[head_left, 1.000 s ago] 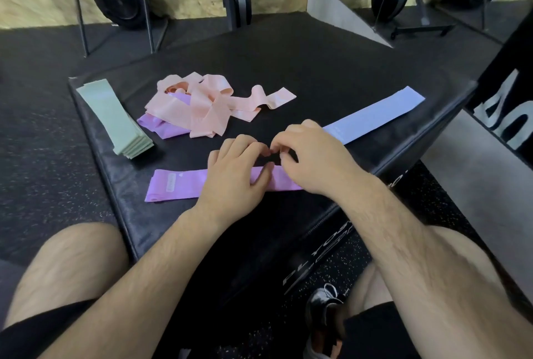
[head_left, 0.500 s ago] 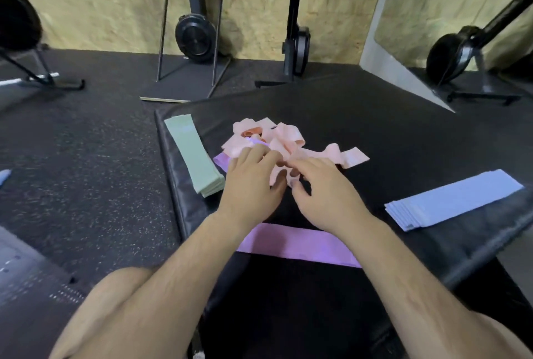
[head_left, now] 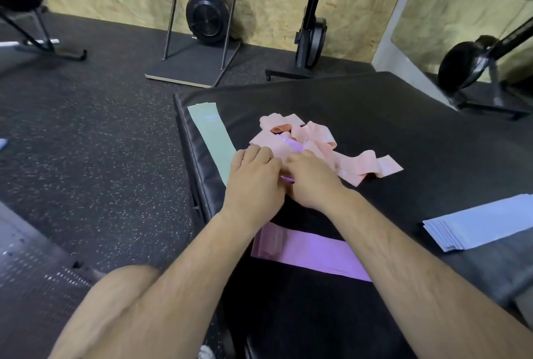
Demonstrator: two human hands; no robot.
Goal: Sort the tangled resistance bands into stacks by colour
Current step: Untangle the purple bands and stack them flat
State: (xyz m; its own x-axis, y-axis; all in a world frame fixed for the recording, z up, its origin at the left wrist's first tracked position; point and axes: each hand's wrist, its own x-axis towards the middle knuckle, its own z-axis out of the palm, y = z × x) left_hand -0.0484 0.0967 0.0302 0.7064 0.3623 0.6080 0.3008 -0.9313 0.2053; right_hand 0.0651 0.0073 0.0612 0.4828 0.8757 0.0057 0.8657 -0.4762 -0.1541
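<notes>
A tangle of pink bands lies in the middle of the black padded box, with a purple band caught inside it. My left hand and my right hand rest side by side on the near edge of the tangle, fingers curled onto the purple band peeking out between them. A flat purple band lies near me, partly under my forearms. A green stack lies at the left edge and a blue stack at the right.
The box's left edge drops to a speckled rubber floor. Exercise machines stand by the wooden wall behind. A mirror leans at the right. My bare knees are below the box.
Both hands left the flat purple band and moved forward onto the pink tangle. My head turned left and up, so the stacks shifted right in view.
</notes>
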